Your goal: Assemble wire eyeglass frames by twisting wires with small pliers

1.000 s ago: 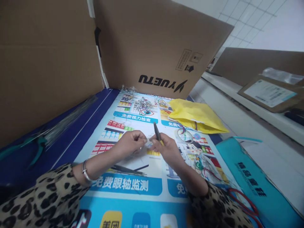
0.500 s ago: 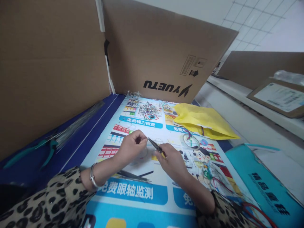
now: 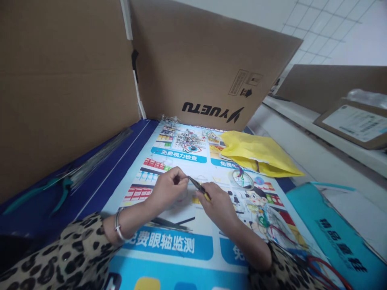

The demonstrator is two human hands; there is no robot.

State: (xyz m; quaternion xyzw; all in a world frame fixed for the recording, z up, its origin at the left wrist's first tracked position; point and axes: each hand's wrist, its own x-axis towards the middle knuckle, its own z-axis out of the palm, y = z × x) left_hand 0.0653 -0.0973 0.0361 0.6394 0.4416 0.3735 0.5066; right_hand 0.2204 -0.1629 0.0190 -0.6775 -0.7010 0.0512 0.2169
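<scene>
Above the desk [image 3: 115, 177], my right hand [image 3: 221, 206] is clasped round the pliers [image 3: 198, 186], which slant forward and left, tips right by my left hand [image 3: 168, 188]. Its fingers are pinched together; anything between them is too small to tell.

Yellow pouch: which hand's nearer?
Right. The right hand, holding a dark-tipped tool, is short of the yellow pouch and to its left, not touching; the left hand is farther left.
</scene>
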